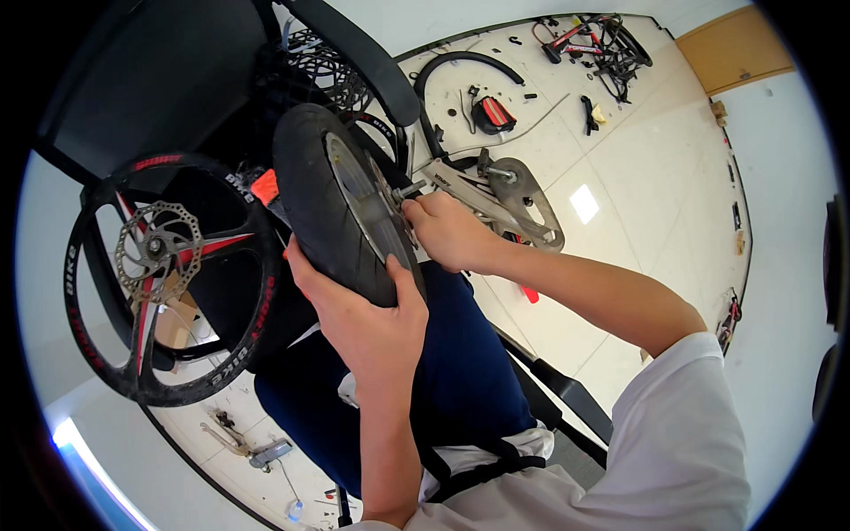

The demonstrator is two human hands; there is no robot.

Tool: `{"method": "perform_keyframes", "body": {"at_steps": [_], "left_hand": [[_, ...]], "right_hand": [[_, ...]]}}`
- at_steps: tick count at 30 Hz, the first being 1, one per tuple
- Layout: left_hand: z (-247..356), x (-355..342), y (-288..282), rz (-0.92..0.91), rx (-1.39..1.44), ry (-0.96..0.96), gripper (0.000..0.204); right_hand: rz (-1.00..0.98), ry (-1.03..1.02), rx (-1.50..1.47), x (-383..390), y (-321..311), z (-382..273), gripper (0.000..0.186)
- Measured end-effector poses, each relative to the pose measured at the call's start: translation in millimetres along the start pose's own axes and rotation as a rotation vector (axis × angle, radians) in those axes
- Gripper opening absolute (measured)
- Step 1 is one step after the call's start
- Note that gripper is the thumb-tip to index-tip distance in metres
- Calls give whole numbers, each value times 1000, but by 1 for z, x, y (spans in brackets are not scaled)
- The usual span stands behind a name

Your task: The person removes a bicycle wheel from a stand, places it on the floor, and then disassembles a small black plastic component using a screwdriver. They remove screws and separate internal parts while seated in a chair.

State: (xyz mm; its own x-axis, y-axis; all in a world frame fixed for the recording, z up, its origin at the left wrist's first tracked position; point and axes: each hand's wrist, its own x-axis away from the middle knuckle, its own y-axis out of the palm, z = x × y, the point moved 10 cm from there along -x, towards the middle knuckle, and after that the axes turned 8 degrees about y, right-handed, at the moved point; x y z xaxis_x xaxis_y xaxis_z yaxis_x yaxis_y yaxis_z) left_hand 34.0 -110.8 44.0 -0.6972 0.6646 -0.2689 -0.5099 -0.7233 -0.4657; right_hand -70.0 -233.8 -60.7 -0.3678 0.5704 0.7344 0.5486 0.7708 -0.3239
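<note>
A small wheel with a thick black tyre point(305, 177) stands tilted over my lap, its grey metal rim facing right. My left hand point(363, 319) grips the tyre from below, thumb on the near side and fingers round the far one. At the hub, my right hand point(447, 232) is closed with its fingertips just under the protruding metal axle point(409, 189). What those fingertips pinch is hidden. To the left, a black spoked wheel rim point(80, 292) with red and white spokes carries a silver brake disc point(124, 252).
A black chair point(150, 80) with an armrest point(372, 53) is in front of me. On the tiled floor lie a light bicycle frame part point(469, 190), a black-and-red bag point(493, 115), a curved black tyre point(469, 57) and a heap of bike parts point(602, 53).
</note>
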Motion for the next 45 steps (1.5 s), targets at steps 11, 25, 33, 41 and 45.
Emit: {"method": "perform_keyframes", "body": {"at_steps": [11, 25, 33, 41, 45], "left_hand": [[-15, -7, 12, 27, 574, -173, 71], [-39, 5, 56, -44, 667, -328, 42], [-38, 2, 50, -46, 686, -339, 42], [-34, 0, 47, -9, 705, -306, 41], [-40, -1, 48, 25, 723, -279, 23]], "right_hand": [[-70, 125, -257, 15, 1, -12, 36], [389, -297, 402, -12, -30, -9, 61], [381, -347, 624, -5, -24, -21, 40], [569, -225, 181, -1, -46, -4, 46], [331, -195, 78, -15, -29, 2, 54]]}}
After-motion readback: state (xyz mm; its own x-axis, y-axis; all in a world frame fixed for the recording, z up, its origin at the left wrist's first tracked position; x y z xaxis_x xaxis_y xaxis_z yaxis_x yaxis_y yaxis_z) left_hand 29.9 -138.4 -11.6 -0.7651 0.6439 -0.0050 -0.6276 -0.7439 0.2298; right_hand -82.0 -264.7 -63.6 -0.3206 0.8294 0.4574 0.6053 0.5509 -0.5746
